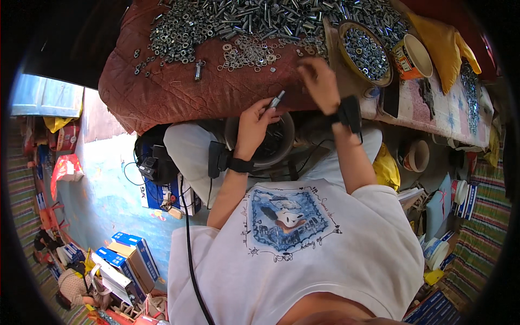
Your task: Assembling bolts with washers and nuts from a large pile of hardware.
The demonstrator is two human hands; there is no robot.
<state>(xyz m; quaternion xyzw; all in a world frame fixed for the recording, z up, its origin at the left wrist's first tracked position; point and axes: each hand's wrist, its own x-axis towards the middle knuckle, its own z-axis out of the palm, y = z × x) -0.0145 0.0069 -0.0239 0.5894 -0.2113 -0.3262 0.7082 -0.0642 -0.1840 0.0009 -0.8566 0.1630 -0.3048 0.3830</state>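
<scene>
My left hand is closed on a metal anchor bolt, whose threaded end points up and to the right, over the near edge of the padded red cover. Further right, my right hand hovers over the cover with bent fingers somewhat apart; nothing shows between them. Just beyond it lie a few loose washers. A heap of flat washers spreads to the left of that hand. Another anchor bolt rests on the cover by itself, left of the washers.
Hex nuts and metal sleeves are piled along the far side. At right stand a round bowl of nuts and an orange-and-white tub. A bucket holding dark metal parts sits between my knees. A black cable runs down my left side.
</scene>
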